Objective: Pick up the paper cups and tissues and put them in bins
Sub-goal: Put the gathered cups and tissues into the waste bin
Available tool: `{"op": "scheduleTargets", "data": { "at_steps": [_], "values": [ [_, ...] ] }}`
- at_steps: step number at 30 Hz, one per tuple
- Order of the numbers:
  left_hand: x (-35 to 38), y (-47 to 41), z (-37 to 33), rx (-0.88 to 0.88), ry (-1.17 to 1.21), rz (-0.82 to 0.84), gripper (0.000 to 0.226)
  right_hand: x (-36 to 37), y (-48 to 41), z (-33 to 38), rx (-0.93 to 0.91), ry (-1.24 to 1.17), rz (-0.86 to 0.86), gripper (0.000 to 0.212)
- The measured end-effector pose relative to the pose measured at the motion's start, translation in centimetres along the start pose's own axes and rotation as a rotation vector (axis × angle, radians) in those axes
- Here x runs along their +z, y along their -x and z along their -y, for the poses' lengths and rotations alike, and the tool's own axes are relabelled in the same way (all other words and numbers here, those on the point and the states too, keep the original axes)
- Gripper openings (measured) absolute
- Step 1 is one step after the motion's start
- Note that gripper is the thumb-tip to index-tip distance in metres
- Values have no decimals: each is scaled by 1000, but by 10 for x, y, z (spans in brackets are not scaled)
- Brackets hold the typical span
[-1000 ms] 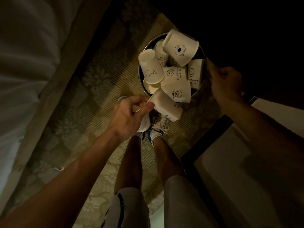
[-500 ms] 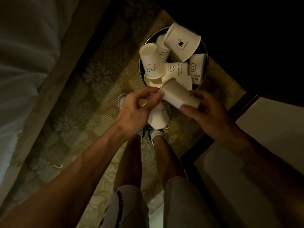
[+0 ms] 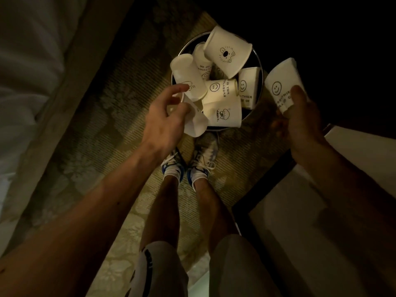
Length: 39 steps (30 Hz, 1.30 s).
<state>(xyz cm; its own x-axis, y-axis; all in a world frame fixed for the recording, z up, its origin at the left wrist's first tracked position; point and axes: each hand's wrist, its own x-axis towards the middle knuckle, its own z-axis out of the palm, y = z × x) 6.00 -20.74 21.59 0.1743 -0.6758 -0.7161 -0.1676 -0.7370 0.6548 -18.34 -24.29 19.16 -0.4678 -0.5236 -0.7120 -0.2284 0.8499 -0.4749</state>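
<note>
Bin point(image 3: 183, 48): round, metal-rimmed, on the patterned rug point(image 3: 102, 116), at 12 o'clock from the person's shoes point(image 3: 188, 166). It is filled above the rim by a heap of paper cups point(image 3: 222, 103) lying at mixed angles. A bear-print cup point(image 3: 227, 54) sits highest, at the bin's 12 o'clock edge, tilted with its mouth toward 5 o'clock.

Left hand point(image 3: 165, 121): over the bin's 8 o'clock edge. The thumb lies across a plain cup point(image 3: 196, 123) and the lower fingers curl under it. The index finger is raised, apart from the others, and its tip is near a cup of the heap. The plain cup is tilted, base toward 5 o'clock, touching the heap.

Right hand point(image 3: 300, 125): at 3 o'clock from the bin, outside the rim. The thumb is clamped on the wall of a smiley cup point(image 3: 280, 82); the other fingers are behind the cup, so I cannot tell how they lie. That cup is held just beside the bin, not over it.

White bedding point(image 3: 27, 71) is at 9 o'clock, and a dark-framed pale surface point(image 3: 289, 232) is at 4 o'clock.
</note>
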Motion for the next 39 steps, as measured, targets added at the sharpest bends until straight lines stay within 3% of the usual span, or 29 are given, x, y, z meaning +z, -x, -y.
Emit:
{"op": "scheduleTargets", "data": {
  "at_steps": [4, 11, 18, 26, 36, 39],
  "values": [
    [6, -2, 4, 26, -14, -4, 41, 12, -9, 5, 13, 107, 92, 51],
    [6, -2, 6, 42, -69, -25, 36, 30, -11, 11, -87, 356, 244, 61],
    [5, -5, 7, 42, -69, -10, 35, 44, -27, 23, -102, 507, 270, 61],
    [6, -7, 15, 48, -64, 6, 34, 59, -33, 24, -282, 776, 140, 60],
    [-5, -11, 3, 84, 14, -46, 37, 46, -12, 28, -349, 670, 108, 70],
    [3, -18, -8, 78, 81, -108, 30, 39, 7, 30, -405, 562, 168, 62]
  ]
}}
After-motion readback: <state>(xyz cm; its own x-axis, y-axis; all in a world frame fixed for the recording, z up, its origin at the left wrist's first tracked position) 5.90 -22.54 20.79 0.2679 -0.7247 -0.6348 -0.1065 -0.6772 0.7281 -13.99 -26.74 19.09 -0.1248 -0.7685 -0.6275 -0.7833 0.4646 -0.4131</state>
